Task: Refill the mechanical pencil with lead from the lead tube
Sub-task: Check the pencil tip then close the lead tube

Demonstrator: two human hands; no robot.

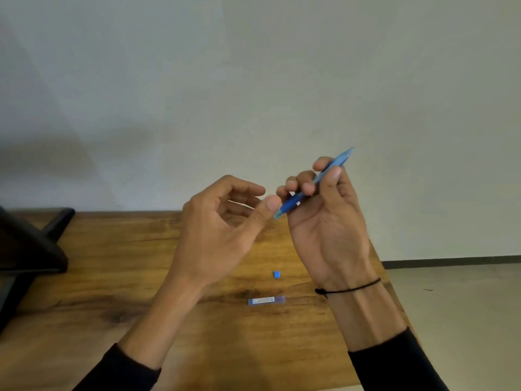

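While the right hand (324,221) grips the mechanical pencil (315,183), the lead tube (266,300) lies uncapped near the desk's (112,277) right edge, its contents unreadable; left hand (222,218) fingers loosely curled, empty.

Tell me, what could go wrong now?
The little blue cap lies loose on the table; a sleeve could knock it away. The lead tube lies near the right arm and might get swept off. The left hand pinches at the end of the pencil that the right hand holds in mid-air; a slip could drop it.
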